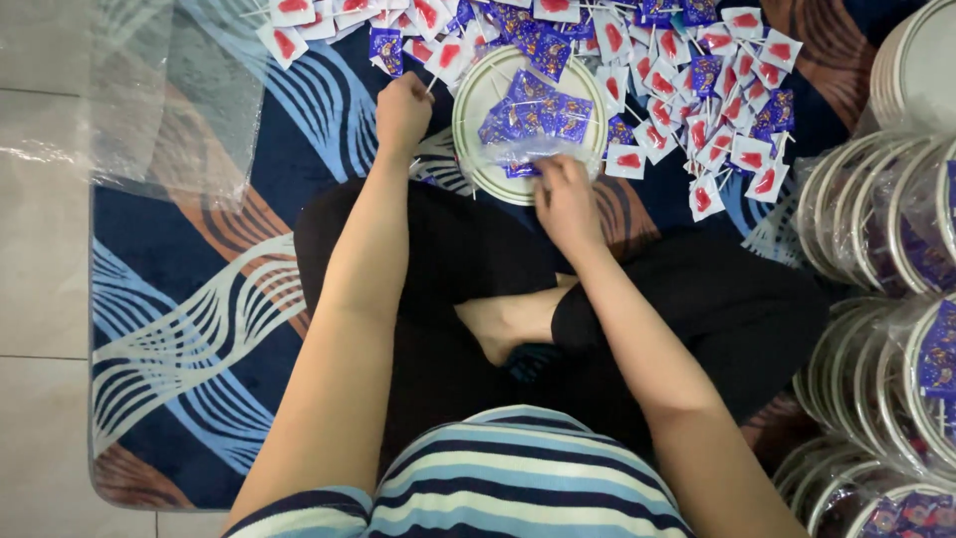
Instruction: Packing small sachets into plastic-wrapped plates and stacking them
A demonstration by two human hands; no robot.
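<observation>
Lollipops in purple wrappers (533,112) fill the white plate (476,120), whose near rim the right hand (565,194) steadies, fingers pinching its clear film, while left of it the left hand (402,110) clenches one lollipop stick (432,84).

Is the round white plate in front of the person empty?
No: the round white plate holds a clear plastic bag of blue-wrapped lollipops, which the right hand touches.

Blue-wrapped lollipops (533,112) heaped on round plate (470,120)
</observation>
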